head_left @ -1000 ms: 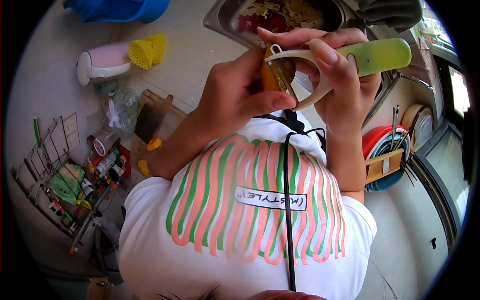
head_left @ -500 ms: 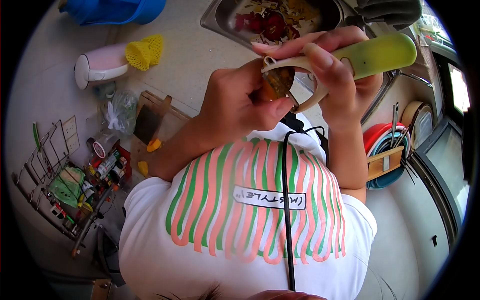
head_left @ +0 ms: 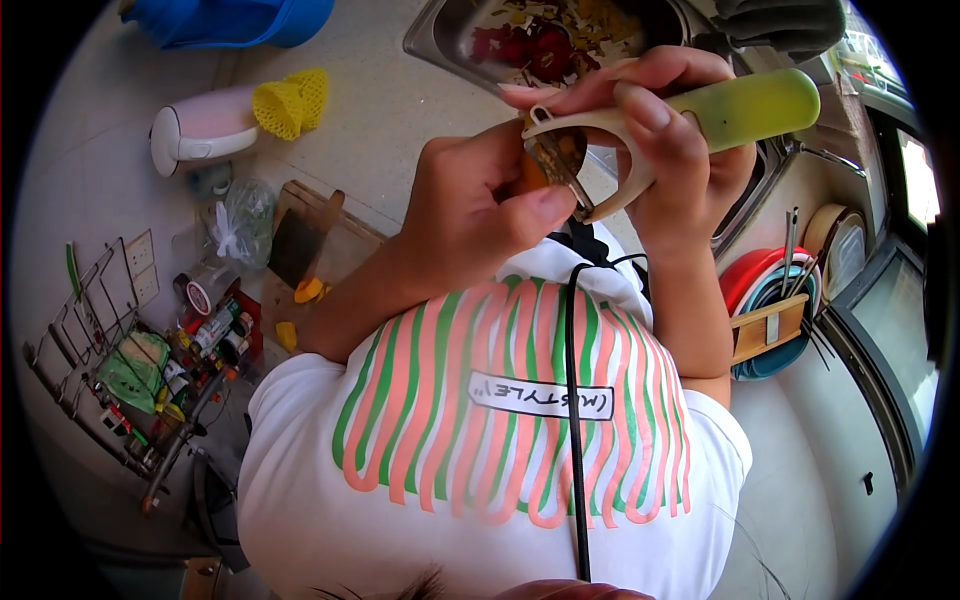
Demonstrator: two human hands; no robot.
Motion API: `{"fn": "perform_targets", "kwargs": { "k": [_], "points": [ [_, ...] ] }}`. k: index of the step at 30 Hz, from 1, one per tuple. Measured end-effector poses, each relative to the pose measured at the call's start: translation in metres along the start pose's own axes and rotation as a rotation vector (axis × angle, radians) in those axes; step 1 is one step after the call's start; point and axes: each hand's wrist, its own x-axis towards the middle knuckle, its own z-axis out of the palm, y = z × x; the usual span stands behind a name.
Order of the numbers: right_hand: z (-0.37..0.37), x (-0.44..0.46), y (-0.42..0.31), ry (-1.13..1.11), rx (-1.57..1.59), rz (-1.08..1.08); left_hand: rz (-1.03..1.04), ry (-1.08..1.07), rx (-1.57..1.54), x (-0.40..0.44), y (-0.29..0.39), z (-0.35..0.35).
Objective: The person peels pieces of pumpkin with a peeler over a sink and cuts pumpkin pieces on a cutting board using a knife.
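A peeler with a green handle (head_left: 755, 110) and a cream Y-shaped head is gripped in my right hand (head_left: 685, 150). Its metal blade lies against an orange-fleshed piece of produce (head_left: 535, 178), which my left hand (head_left: 475, 190) clasps. Fingers and the peeler head cover most of that piece, so its kind is unclear. My left thumb rests close to the lower end of the blade. Just beyond both hands, a steel sink (head_left: 425, 45) holds red items and many yellowish-brown peelings (head_left: 610, 30).
On the left counter are a pink-and-white appliance (head_left: 205, 130), yellow foam netting (head_left: 290, 105), a tied plastic bag (head_left: 243, 222), and a cutting board (head_left: 350, 225) with orange pieces (head_left: 308, 290) near my left forearm. Stacked basins (head_left: 750, 280) stand at right. A black cable hangs over my shirt.
The peeler has shifted slightly left and down against the orange piece, with my right hand. My left thumb has drawn back a little. Both hands keep their hold.
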Motion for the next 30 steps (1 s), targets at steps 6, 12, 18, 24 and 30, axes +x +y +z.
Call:
{"fn": "perform_targets", "kwargs": {
  "k": [6, 12, 18, 24, 30],
  "points": [
    [-0.001, 0.0, -0.002, 0.002, 0.037, 0.066, 0.039, -0.105, 0.033, -0.001, -0.006, -0.005],
    [0.006, 0.015, -0.021, -0.026, 0.083, 0.156, 0.05, -0.203, 0.098, -0.002, -0.004, -0.007],
    [-0.034, 0.025, -0.011, 0.051, 0.102, 0.139, -0.242, -0.089, -0.168, -0.002, 0.014, -0.002],
    [-0.039, 0.025, 0.02, 0.331, 0.037, 0.021, -0.035, 0.016, -0.202, 0.037, -0.038, -0.003],
    [-0.019, 0.026, 0.007, 0.286, 0.045, -0.148, 0.204, -0.089, -0.214, 0.045, -0.026, 0.013]
  ]
}}
